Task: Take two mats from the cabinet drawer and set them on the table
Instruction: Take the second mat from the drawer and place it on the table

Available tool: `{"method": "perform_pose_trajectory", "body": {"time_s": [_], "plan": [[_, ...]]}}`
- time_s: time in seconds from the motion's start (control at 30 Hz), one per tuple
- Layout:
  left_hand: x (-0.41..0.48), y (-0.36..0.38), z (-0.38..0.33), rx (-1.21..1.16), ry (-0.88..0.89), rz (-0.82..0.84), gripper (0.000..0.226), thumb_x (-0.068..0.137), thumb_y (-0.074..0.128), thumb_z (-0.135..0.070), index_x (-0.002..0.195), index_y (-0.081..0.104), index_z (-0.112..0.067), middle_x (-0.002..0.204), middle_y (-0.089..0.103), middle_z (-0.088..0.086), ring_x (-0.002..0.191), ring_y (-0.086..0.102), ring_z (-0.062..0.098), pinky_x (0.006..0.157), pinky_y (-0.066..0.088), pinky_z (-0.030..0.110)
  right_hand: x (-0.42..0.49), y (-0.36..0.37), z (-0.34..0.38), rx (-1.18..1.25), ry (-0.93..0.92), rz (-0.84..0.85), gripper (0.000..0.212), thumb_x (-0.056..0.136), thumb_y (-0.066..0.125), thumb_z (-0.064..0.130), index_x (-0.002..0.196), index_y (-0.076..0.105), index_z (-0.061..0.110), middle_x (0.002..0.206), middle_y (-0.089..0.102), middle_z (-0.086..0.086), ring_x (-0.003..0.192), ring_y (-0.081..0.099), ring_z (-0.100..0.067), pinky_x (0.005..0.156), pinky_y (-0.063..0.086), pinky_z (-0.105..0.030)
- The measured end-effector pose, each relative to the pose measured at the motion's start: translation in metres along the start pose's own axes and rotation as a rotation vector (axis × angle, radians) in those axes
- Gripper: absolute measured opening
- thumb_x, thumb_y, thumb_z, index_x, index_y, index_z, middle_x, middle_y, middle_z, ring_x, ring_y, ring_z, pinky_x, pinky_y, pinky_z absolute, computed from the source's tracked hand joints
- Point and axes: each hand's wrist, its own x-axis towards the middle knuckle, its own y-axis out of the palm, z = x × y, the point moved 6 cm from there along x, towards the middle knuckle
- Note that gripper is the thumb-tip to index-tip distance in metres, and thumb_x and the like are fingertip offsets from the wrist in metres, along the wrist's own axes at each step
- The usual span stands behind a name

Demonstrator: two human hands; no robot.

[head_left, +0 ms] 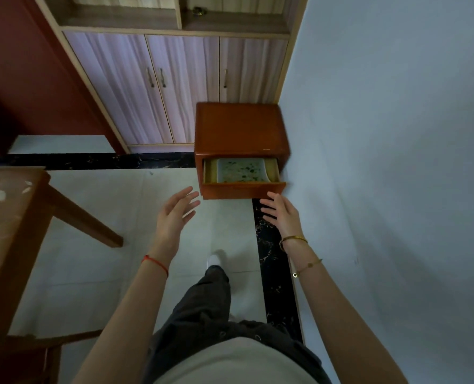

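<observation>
A small orange-brown cabinet (241,128) stands against the wall ahead of me. Its drawer (244,189) is pulled out. Inside lies a pale mat with green speckles (241,170); whether more mats lie under it is hidden. My left hand (175,217) is stretched forward with fingers spread, just left of and below the drawer front, holding nothing. My right hand (281,214) reaches in with fingers apart, close under the drawer's right corner, also holding nothing. The wooden table (11,217) with a patterned top is at the left.
A tall wardrobe with pale doors (175,87) stands behind the cabinet. The white wall (382,162) runs along the right. A chair (30,353) sits at the lower left. Light floor tiles with a black marble strip (272,267) lie underfoot, where my leg and shoe show.
</observation>
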Motion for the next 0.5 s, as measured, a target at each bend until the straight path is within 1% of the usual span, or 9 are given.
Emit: {"method": "perform_pose_trajectory", "body": {"time_s": [0.07, 0.2, 0.3, 0.4, 0.5], "plan": [[0.019, 0.012, -0.003, 0.022, -0.004, 0.000, 0.030, 0.100, 0.052, -0.031, 0.126, 0.062, -0.022, 0.122, 0.069, 0.000, 0.115, 0.066, 0.019, 0.104, 0.049, 0.040, 0.017, -0.004, 0.001, -0.001, 0.000, -0.013, 0.044, 0.101, 0.039, 0.034, 0.132, 0.052, 0.007, 0.121, 0.065, -0.015, 0.111, 0.062, -0.028, 0.098, 0.050, -0.041], [0.063, 0.035, -0.012, 0.012, -0.022, 0.010, 0.023, 0.098, 0.054, -0.034, 0.118, 0.065, -0.027, 0.122, 0.068, 0.003, 0.115, 0.065, 0.021, 0.102, 0.050, 0.038, 0.059, -0.009, 0.007, -0.014, 0.008, -0.036, 0.044, 0.101, 0.039, 0.035, 0.132, 0.053, 0.006, 0.118, 0.066, -0.012, 0.109, 0.063, -0.026, 0.097, 0.051, -0.039], [0.101, 0.052, -0.019, 0.001, -0.043, 0.019, 0.026, 0.097, 0.055, -0.033, 0.120, 0.063, -0.023, 0.121, 0.068, 0.002, 0.111, 0.066, 0.019, 0.098, 0.051, 0.035, 0.097, -0.010, 0.016, -0.021, 0.034, -0.046, 0.043, 0.101, 0.039, 0.034, 0.130, 0.053, 0.006, 0.117, 0.066, -0.013, 0.106, 0.063, -0.025, 0.094, 0.052, -0.037], [0.140, 0.067, -0.023, 0.009, -0.083, 0.007, 0.029, 0.099, 0.053, -0.030, 0.124, 0.062, -0.018, 0.120, 0.069, 0.003, 0.108, 0.067, 0.018, 0.098, 0.052, 0.037, 0.135, -0.010, 0.025, -0.024, 0.069, -0.066, 0.042, 0.101, 0.040, 0.033, 0.130, 0.054, 0.005, 0.115, 0.067, -0.012, 0.102, 0.063, -0.025, 0.090, 0.054, -0.035], [0.180, 0.082, -0.030, 0.017, -0.121, -0.005, 0.030, 0.100, 0.053, -0.025, 0.126, 0.061, -0.013, 0.117, 0.068, 0.004, 0.100, 0.068, 0.014, 0.086, 0.054, 0.028, 0.177, -0.005, 0.033, -0.033, 0.104, -0.070, 0.041, 0.101, 0.041, 0.032, 0.129, 0.055, 0.005, 0.111, 0.067, -0.012, 0.097, 0.062, -0.023, 0.084, 0.053, -0.031]]}}
